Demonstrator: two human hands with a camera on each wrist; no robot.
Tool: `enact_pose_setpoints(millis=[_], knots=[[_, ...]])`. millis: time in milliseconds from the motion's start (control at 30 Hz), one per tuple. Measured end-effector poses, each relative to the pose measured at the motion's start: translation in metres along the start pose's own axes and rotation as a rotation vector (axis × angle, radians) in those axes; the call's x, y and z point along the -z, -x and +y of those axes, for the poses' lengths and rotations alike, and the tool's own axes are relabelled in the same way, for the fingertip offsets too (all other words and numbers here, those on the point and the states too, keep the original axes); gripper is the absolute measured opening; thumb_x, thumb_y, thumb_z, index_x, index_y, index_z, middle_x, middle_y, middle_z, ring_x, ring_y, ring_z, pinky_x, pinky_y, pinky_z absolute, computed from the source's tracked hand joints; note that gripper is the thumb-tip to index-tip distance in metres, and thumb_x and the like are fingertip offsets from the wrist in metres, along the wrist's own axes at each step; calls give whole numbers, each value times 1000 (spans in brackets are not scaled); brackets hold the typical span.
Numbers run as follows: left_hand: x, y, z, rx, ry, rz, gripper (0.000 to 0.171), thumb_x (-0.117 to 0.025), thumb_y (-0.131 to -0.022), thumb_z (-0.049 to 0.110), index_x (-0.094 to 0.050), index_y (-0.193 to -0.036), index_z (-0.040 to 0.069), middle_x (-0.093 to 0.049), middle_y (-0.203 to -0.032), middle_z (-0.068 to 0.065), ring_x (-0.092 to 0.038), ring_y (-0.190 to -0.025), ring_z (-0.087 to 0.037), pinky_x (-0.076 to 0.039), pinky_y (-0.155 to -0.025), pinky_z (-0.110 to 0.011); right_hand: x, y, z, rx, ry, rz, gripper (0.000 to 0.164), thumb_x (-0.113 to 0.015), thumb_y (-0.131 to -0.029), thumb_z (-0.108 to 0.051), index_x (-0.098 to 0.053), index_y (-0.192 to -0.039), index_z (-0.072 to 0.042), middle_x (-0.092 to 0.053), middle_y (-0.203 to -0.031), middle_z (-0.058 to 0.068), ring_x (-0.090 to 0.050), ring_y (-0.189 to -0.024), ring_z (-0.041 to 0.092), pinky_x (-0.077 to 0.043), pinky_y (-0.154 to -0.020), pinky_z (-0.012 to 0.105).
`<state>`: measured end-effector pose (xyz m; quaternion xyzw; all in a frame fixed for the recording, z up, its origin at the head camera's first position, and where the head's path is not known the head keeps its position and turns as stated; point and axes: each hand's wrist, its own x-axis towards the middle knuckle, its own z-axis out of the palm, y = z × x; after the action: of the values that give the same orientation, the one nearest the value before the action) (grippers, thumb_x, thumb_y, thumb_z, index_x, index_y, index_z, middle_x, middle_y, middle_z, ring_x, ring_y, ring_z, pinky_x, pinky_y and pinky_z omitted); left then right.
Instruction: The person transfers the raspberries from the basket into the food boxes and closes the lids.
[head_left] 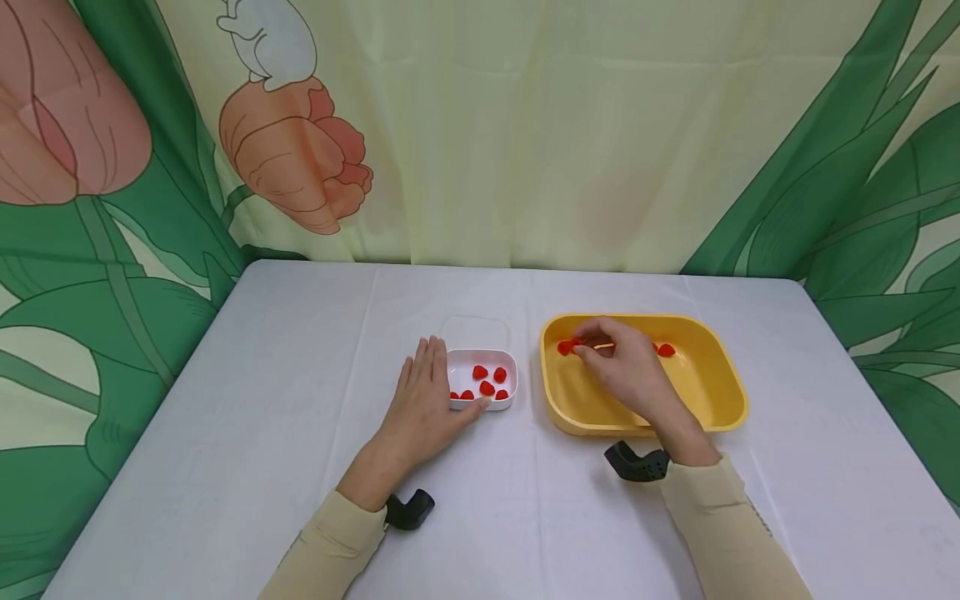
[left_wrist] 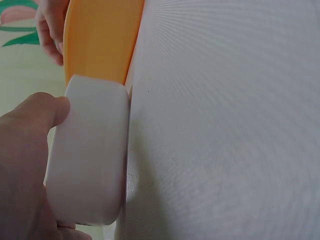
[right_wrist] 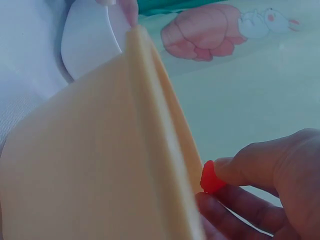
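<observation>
My left hand [head_left: 426, 410] lies along the left side of a small white box [head_left: 459, 365], its fingers straight and its thumb on the near rim. Inside the box are several small red raspberry-like pieces [head_left: 487, 388]. To the right, my right hand [head_left: 633, 373] reaches into a yellow tray [head_left: 697, 379] and pinches a red raspberry-like piece [right_wrist: 212, 177] between thumb and fingers, near the far wall. Another red piece [head_left: 564, 347] is just left of those fingertips. More red [head_left: 666, 350] shows to the right of the hand, which partly hides the tray floor.
A clear lid-like outline [head_left: 476, 327] lies behind the white box. Both containers stand on a white-covered table [head_left: 300, 375], the box left of the tray. Behind the table hangs a printed curtain [head_left: 525, 150]. Each wrist wears a black camera mount [head_left: 637, 462].
</observation>
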<state>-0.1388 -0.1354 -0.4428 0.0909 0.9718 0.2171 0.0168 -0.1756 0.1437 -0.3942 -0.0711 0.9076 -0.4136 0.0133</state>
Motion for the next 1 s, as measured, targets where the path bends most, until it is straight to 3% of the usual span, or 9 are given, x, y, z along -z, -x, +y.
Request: enact_pose_setpoints(millis=[233, 633, 1000], knots=[[1, 1, -1, -10, -1, -3, 104, -60, -89, 58, -11, -156, -4, -15, -165, -21, -9, -155, -34, -10, -125, -52, -4, 0, -5, 27, -30, 1, 18, -66, -94, -10, -65, -112, -8, -69, -112, 8, -65, -103, 24, -57, -92, 43], [0, 1, -1, -9, -9, 7, 104, -62, -88, 57, -13, -156, -4, -17, -165, -21, -10, -155, -35, -12, -125, -53, -14, 1, -17, 81, -50, -3, 16, -67, -94, -14, -66, -110, -13, -69, -109, 2, -61, -98, 19, -54, -87, 30], [1, 0, 0, -6, 2, 5, 104, -64, -87, 56, -14, -156, -3, -18, -165, -20, -11, -155, -35, -12, -125, -53, -27, 0, -31, 153, -113, -31, 19, -67, -93, -11, -66, -112, -8, -70, -105, 2, -64, -96, 18, -55, -90, 37]])
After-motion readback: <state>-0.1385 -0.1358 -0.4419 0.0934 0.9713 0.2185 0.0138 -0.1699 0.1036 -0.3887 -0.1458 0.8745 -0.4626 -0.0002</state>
